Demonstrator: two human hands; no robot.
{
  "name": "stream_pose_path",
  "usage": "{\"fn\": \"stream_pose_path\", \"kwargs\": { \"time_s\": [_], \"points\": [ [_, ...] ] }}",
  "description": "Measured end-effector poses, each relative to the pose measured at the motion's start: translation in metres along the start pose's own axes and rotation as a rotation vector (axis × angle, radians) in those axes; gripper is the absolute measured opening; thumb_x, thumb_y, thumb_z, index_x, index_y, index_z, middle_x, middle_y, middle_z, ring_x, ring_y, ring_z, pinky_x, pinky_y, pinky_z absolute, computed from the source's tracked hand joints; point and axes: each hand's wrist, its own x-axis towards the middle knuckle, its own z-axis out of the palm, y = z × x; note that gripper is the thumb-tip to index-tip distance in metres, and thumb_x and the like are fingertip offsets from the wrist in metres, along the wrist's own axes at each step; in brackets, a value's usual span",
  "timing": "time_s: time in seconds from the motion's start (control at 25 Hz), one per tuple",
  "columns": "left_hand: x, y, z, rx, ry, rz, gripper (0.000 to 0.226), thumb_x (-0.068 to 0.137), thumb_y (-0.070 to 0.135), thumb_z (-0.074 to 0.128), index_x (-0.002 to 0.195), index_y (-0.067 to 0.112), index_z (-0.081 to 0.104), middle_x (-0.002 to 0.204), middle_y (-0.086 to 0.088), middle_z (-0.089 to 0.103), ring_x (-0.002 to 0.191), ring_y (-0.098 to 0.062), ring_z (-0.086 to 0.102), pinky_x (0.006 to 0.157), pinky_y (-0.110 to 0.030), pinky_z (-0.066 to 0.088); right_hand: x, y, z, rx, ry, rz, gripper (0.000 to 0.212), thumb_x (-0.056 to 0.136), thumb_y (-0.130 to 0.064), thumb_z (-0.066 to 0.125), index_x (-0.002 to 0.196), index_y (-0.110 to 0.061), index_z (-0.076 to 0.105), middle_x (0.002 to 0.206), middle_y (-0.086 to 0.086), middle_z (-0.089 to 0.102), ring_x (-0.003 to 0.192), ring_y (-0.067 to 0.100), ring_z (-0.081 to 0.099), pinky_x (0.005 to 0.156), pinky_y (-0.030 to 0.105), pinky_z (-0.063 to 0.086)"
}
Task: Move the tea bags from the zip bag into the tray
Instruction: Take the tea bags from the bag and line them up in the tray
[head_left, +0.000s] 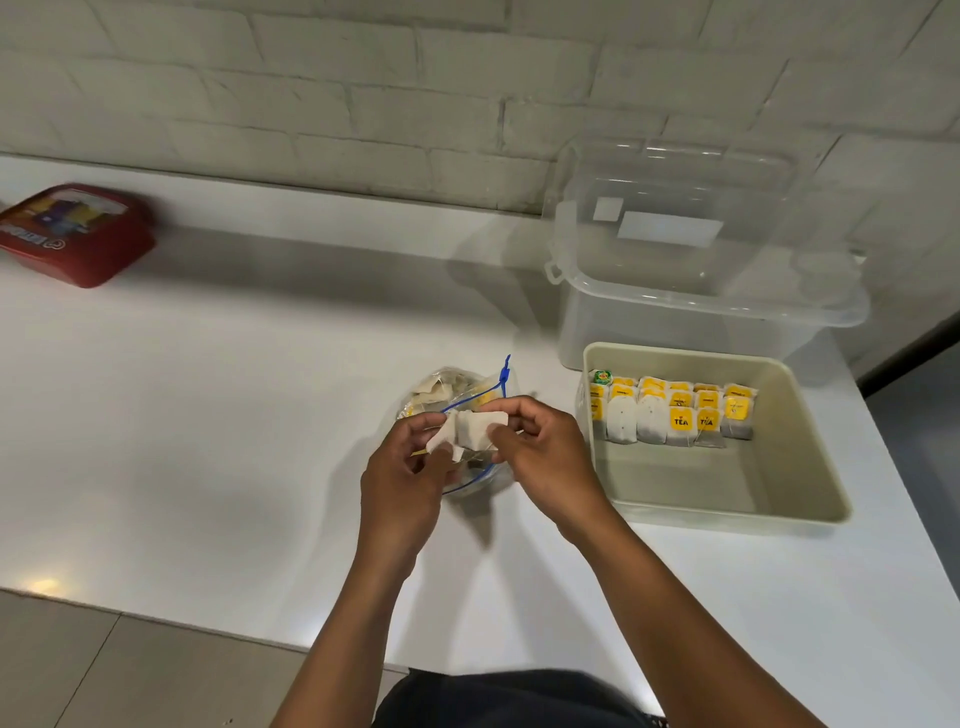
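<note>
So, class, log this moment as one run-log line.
left hand: pinches tea bags | right hand: pinches same | zip bag: open, part full | tray: bags along far wall

One clear plastic zip bag with a blue seal line (470, 395) lies on the one white table (208, 415); the tea bags still inside it are too bunched to count; one beige rectangular plastic tray (727, 483) holds roughly a dozen white paper tea bags with yellow tags (675, 410), in about two overlapping rows, exact number unclear; one clear plastic lidded storage box (691, 260); one red flat tin (78, 234); two hands, left hand (410, 467) and right hand (540, 447), pinch a small cluster of pale tea bags (470, 430), number unclear.
</note>
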Motion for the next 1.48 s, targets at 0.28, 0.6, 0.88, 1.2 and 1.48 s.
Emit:
{"fn": "stream_pose_path", "kwargs": {
  "time_s": [0.28, 0.6, 0.88, 1.2, 1.48],
  "points": [
    [-0.005, 0.005, -0.001, 0.151, 0.059, 0.082, 0.024, 0.091, 0.015, 0.064, 0.098, 0.037, 0.067, 0.083, 0.007, 0.073, 0.071, -0.015, 0.070, 0.077, -0.046, 0.059, -0.002, -0.003, -0.005, 0.004, 0.052, -0.030, 0.013, 0.084, -0.013, 0.060, 0.086, -0.026, 0.060, 0.061, -0.004, 0.057, 0.060, 0.018, 0.054, 0.067, 0.044, 0.053],
    [-0.015, 0.023, 0.002, 0.216, 0.062, 0.194, 0.032, 0.089, 0.004, 0.062, 0.088, 0.036, 0.068, 0.101, 0.013, 0.064, 0.076, -0.011, 0.072, 0.072, -0.028, 0.054, -0.014, -0.011, -0.024, 0.145, -0.066, -0.009, 0.034, 0.092, 0.007, 0.044, 0.093, -0.012, 0.072, 0.081, 0.001, 0.072, 0.063, 0.012, 0.068, 0.062, 0.029, 0.054],
    [-0.034, 0.060, 0.031, -0.002, 0.004, 0.127, 0.021, 0.087, 0.002, 0.067, 0.093, 0.019, 0.077, 0.088, 0.005, 0.077, 0.086, -0.013, 0.072, 0.065, -0.010, 0.050, -0.019, -0.019, -0.078, 0.181, -0.044, -0.140, 0.025, 0.092, 0.007, 0.056, 0.097, -0.010, 0.072, 0.086, 0.009, 0.074, 0.069, 0.013, 0.067, 0.059, 0.017, 0.047],
    [-0.046, 0.091, 0.087, 0.000, -0.084, 0.251, 0.026, 0.084, -0.006, 0.069, 0.101, 0.013, 0.074, 0.093, 0.005, 0.077, 0.088, -0.007, 0.072, 0.076, -0.011, 0.050, -0.020, -0.033, -0.169, 0.037, 0.112, -0.229, 0.017, 0.089, -0.006, 0.065, 0.087, -0.019, 0.074, 0.076, -0.008, 0.071, 0.066, 0.007, 0.063, 0.058, 0.015, 0.046],
    [-0.053, 0.075, 0.136, 0.184, -0.105, 0.384, 0.014, 0.086, 0.014, 0.075, 0.093, 0.026, 0.076, 0.083, 0.017, 0.074, 0.075, -0.003, 0.068, 0.071, -0.019, 0.053, -0.012, -0.018, -0.232, -0.374, 0.259, -0.245, 0.012, 0.086, -0.021, 0.069, 0.077, -0.028, 0.075, 0.091, -0.013, 0.066, 0.069, 0.003, 0.058, 0.069, 0.017, 0.042]
  ]
}}
